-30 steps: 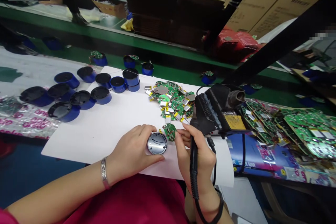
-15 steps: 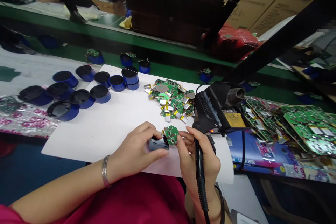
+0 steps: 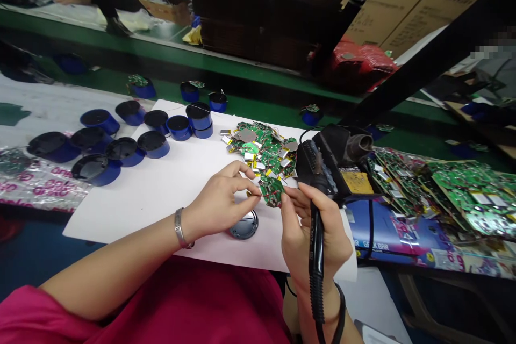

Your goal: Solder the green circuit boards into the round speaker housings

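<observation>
My right hand (image 3: 316, 220) is closed round the black handle of a soldering iron (image 3: 316, 247), and its thumb and fingertips also hold the right edge of a green circuit board (image 3: 272, 191). At the board's left edge, the thumb and forefinger of my left hand (image 3: 226, 199) are pinched together on something small that I cannot make out. Below the left fingertips a round black case part (image 3: 245, 224) lies on the white sheet (image 3: 161, 209). Just beyond the held board is a pile of circuit boards with small silver batteries (image 3: 262, 145).
Blue round housings with black insides (image 3: 124, 150) stand in a group at the left. A black soldering stand with a yellow sponge (image 3: 357, 181) is on the right, beside more circuit boards (image 3: 475, 188). Behind runs a green conveyor belt (image 3: 250, 105) carrying several blue housings.
My left hand has let go of the round black part, which now lies on the sheet, and has moved up to the board's left edge. The right hand has shifted slightly right with board and iron.
</observation>
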### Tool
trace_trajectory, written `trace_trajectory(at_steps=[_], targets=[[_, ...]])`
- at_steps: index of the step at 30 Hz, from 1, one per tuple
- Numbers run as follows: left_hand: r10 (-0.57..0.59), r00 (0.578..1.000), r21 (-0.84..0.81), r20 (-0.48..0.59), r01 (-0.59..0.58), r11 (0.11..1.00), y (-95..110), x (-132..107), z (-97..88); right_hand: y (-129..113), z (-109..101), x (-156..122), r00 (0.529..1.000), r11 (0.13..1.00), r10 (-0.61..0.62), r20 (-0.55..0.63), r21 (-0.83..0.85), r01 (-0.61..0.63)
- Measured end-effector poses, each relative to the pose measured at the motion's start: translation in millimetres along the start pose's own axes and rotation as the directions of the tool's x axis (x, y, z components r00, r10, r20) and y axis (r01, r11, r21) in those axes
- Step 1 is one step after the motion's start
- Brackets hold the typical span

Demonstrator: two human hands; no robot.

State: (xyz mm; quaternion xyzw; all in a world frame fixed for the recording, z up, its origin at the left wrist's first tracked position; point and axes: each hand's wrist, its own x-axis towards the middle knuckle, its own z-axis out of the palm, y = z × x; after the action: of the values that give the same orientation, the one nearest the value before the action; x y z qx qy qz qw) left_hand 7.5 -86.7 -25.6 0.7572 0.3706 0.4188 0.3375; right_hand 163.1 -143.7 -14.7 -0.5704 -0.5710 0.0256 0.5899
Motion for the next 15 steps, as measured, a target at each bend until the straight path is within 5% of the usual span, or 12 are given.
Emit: trace_trajectory(at_steps=[6, 11, 15], targets=[[0.245, 0.967, 0.221, -0.069, -0.225, 0.949, -9, 14, -12.4, 11, -11, -1, 0.954, 0.992, 0.126, 0.273, -0.035, -0.121], [0.050, 0.997, 0.127, 0.051, -0.056, 0.990, -3, 2, -16.1, 16, -10, -5, 0.964, 0.992, 0.120, 0.237, -0.054, -0.110], [-0.049, 0.967, 0.086, 0.249, 0.029, 0.996, 8, -19, -18.0, 15, -9, -10, 0.963, 0.993, 0.117, 0.243, -0.063, -0.104]])
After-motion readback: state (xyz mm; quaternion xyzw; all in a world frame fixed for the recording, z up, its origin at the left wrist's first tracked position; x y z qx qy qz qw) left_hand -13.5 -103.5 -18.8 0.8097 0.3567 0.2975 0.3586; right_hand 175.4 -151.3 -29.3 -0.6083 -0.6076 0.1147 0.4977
